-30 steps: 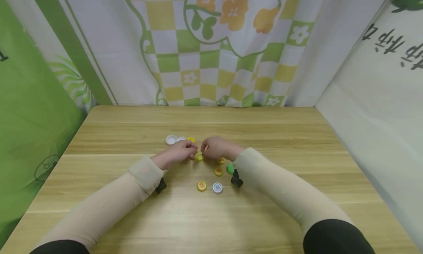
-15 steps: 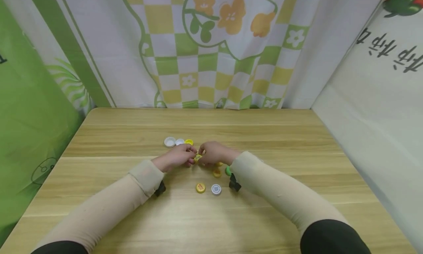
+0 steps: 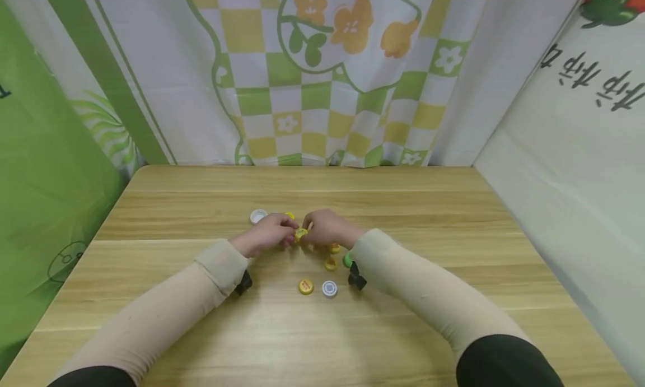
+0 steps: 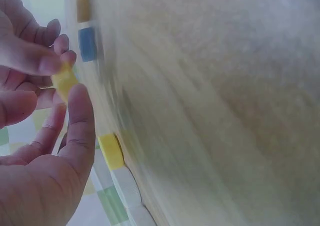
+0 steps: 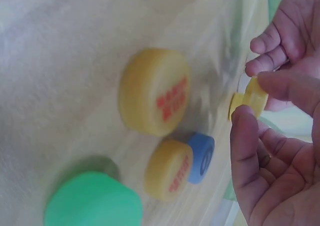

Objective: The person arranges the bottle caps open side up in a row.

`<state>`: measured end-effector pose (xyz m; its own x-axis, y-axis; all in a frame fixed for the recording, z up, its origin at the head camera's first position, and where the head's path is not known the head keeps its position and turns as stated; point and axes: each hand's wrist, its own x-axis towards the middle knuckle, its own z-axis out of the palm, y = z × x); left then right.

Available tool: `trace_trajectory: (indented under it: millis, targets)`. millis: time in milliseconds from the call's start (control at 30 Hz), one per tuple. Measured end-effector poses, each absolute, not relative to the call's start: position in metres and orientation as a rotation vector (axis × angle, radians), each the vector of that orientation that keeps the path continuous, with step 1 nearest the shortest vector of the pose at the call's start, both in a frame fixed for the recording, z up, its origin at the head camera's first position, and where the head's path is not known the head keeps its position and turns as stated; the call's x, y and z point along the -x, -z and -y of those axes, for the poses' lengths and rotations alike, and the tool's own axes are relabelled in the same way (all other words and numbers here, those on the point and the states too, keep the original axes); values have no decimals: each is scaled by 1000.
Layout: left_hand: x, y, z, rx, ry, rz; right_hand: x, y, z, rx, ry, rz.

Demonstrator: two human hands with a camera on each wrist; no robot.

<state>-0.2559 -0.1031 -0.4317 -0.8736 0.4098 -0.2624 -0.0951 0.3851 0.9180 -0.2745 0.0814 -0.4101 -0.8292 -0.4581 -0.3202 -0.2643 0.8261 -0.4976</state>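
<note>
Between my hands, a yellow bottle cap is tilted up off the table. My left hand pinches it from the left with thumb and finger; in the left wrist view the left thumb lies along the cap. From the other side my right hand also pinches it, as the right wrist view shows with the cap between right thumb and forefinger. Under and beside the right hand lie a blue cap, a green cap and yellow caps with red print.
A white cap and a yellow cap sit in a row behind the left hand, with another white cap between them. Nearer me lie a printed yellow cap and a white cap with a square print.
The yellow cap, upright on the table between the hands a second ago, is now held in both hands' fingers, lifted and tipped. The other caps have stayed put.
</note>
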Motion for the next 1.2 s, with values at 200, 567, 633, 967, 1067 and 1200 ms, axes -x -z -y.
trace_trajectory:
  millis: [200,567,633,967,1067,1200]
  targets:
    - [259,429,103,-331,-1487,-2222,279,406,-88,436,830,-2469]
    - [268,430,103,-281,-1519,-2290,287,409,-93,330,1063,-2374]
    - [269,431,103,-255,-1516,-2300,287,408,-93,318,1077,-2368]
    - [272,435,102,-205,-1578,-2326,288,408,-90,242,1209,-2339]
    - [273,435,103,-216,-1588,-2321,289,408,-89,247,1212,-2351]
    - [274,437,107,-217,-1574,-2317,290,408,-86,275,1204,-2356]
